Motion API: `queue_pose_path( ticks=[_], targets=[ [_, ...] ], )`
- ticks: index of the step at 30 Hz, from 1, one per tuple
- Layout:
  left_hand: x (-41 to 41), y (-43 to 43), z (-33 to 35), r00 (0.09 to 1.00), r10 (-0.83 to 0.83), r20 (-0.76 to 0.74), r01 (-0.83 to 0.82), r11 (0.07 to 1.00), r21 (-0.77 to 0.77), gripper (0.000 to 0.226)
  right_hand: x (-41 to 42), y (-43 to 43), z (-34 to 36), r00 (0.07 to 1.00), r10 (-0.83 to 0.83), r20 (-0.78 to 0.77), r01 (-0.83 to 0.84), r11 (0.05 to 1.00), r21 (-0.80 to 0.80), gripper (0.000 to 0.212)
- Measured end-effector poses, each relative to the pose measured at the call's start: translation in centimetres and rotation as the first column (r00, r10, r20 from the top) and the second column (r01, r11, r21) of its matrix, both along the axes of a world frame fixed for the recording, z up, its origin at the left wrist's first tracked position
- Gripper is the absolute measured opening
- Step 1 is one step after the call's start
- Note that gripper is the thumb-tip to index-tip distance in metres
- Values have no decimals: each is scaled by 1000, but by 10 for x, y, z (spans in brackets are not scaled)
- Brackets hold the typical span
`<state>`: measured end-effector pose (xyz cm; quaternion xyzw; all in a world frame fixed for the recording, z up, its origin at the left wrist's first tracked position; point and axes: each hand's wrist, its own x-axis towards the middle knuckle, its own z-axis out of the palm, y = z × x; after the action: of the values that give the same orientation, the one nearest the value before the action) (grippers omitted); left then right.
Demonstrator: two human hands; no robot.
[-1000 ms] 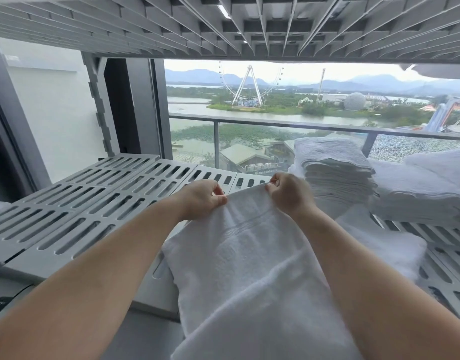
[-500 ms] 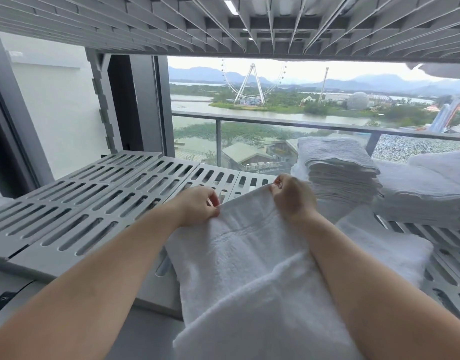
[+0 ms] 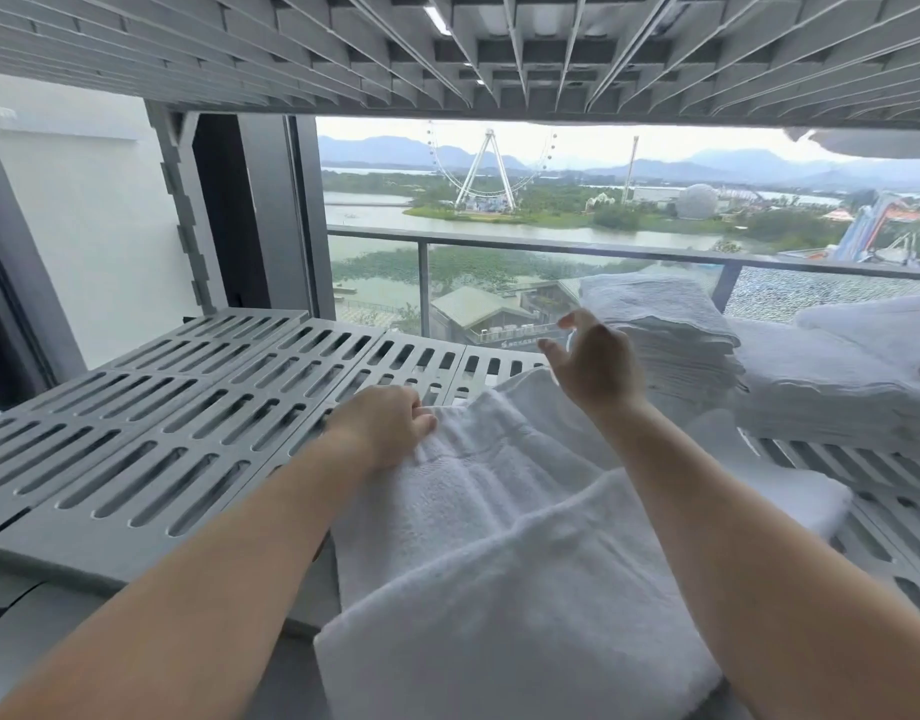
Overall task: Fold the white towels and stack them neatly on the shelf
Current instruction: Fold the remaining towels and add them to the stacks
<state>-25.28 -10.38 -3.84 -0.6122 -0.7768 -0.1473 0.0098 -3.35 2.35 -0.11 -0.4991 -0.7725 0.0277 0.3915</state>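
Note:
A white towel [image 3: 499,511] lies partly folded on the grey slotted shelf [image 3: 151,439], its near part hanging over the front edge. My left hand [image 3: 385,428] grips the towel's far left edge with curled fingers. My right hand [image 3: 593,361] hovers just above the towel's far right corner, fingers spread and holding nothing. A stack of folded white towels [image 3: 660,340] stands right behind my right hand. A second, wider pile of folded towels [image 3: 832,387] lies to the right of it.
The underside of the upper shelf [image 3: 447,49] hangs close overhead. A dark window frame [image 3: 271,215] and glass with a balcony railing [image 3: 499,244] stand behind the shelf. The shelf's left half shows bare slotted panels.
My right hand has let go of the towel's far edge and lifted with fingers spread. My left hand still grips the left edge.

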Motion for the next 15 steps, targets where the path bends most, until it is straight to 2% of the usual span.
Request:
queue_pose_path(
  ticks=[2, 4, 5, 7, 11, 13, 15],
  targets=[
    [-4, -1, -7, 998, 47, -52, -47, 999, 3, 32, 7, 7, 7, 987, -20, -156, -4, 989, -147, 35],
    [-6, 0, -11, 989, 77, -127, -81, 997, -20, 32, 14, 16, 17, 917, -64, -393, -68, 947, -313, 29],
    [-6, 1, -11, 982, 91, -165, -95, 995, -21, 33, 17, 18, 19, 886, -82, -457, -90, 935, -342, 28],
    [-1, 2, -10, 962, 111, -248, -113, 994, 6, 31, 22, 18, 21, 882, -85, -463, -77, 944, -319, 34],
    [3, 4, -7, 939, 136, -317, -117, 990, 79, 23, 29, 13, 13, 926, -101, -363, 71, 993, -96, 44],
    [-3, 4, -7, 950, 118, -289, -86, 989, 123, 21, 35, 16, 13, 920, -154, -361, 161, 987, -11, 45],
    [-14, 2, -9, 982, 7, -188, 25, 986, 166, 18, 42, 20, 14, 906, -198, -374, 220, 975, 18, 43]
  ],
)
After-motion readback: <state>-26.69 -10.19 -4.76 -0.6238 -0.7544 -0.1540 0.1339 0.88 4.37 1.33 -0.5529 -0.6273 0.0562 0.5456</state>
